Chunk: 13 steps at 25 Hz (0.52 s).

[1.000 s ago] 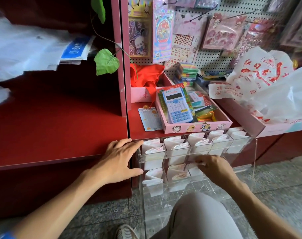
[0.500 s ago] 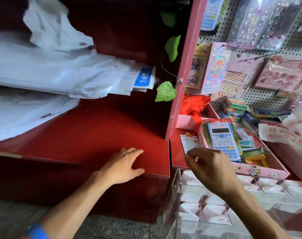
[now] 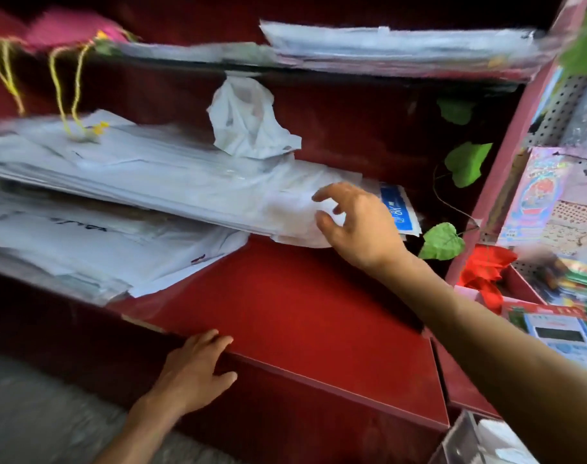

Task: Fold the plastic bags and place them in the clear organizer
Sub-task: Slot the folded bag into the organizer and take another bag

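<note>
Right hand: right hand [image 3: 359, 226] reaches over the red shelf [image 3: 302, 316] toward the near end of the stack of white plastic bags [image 3: 158, 182]; fingers spread and loosely curved, grasping nothing, the fingertips at or just above the top sheets. Whether they touch, the blur hides.
Left hand: left hand [image 3: 193, 371] lies flat on the shelf's front edge, fingers straight, holding nothing; likely a brace while the person leans in.
Head view, bags: the stack lies along the back left of the shelf, its right end jutting toward the middle. A second pile [image 3: 94, 249] sits lower, at the left edge. One crumpled bag [image 3: 248, 122] stands on top of the stack, near the back wall.
Why so placed: the flat stack presents a free corner on the right, so a single bag could probably be peeled off there.
Organizer: clear organizer [image 3: 469, 440] shows only as a corner at the bottom right, below the shelf's front edge, well apart from the stack.
Open room: the shelf's middle and front are bare red board, room enough for folding, I judge.
Edges to mind: blue-labelled packet [image 3: 399, 212] lies just beside the right hand; green leaves [image 3: 442, 241] hang near the shelf's right upright.
</note>
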Available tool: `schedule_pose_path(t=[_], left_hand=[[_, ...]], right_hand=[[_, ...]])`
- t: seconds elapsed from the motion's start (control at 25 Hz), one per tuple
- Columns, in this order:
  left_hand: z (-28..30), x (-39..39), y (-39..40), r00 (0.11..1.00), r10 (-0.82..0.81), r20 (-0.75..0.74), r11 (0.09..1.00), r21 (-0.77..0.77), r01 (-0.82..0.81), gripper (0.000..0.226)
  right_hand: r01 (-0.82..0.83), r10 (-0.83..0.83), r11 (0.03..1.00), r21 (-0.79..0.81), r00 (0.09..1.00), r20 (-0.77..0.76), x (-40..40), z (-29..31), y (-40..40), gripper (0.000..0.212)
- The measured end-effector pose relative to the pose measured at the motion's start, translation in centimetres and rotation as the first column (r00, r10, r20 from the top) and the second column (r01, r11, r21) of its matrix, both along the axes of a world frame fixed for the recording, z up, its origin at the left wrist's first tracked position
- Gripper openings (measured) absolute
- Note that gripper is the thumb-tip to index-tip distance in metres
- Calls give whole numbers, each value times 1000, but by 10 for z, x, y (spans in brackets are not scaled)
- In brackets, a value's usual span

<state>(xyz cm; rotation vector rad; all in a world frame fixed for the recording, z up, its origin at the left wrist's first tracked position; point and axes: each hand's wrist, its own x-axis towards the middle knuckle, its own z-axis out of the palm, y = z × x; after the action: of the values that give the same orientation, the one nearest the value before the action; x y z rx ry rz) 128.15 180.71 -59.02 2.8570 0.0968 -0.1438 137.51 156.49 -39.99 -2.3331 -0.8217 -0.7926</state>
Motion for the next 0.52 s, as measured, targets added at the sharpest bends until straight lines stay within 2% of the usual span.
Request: schedule_pose_path(t=[0.12, 0.2, 0.32, 0.4, 0.52], left_hand=[[-7, -10, 36, 998, 56, 26, 998, -22, -55, 74], [-12, -12, 50, 996, 77, 39, 996, -49, -75, 75], [-18, -9, 56, 995, 82, 59, 994, -75, -77, 76], [-19, -5, 58, 994, 87, 70, 993, -90, -80, 76], [-20, 1, 59, 994, 81, 70, 994, -85, -75, 75]], right_hand=[[-5, 3, 998, -68, 999, -42, 38, 28, 51, 36], [-30, 13, 980, -199, 996, -85, 58, 41, 83, 45], [-3, -60, 933, -359, 985, -165, 80, 50, 122, 56], [14, -91, 932, -361, 976, -197, 90, 53, 140, 56], [-18, -72, 966, -257, 939, -336, 99, 52, 153, 58]])
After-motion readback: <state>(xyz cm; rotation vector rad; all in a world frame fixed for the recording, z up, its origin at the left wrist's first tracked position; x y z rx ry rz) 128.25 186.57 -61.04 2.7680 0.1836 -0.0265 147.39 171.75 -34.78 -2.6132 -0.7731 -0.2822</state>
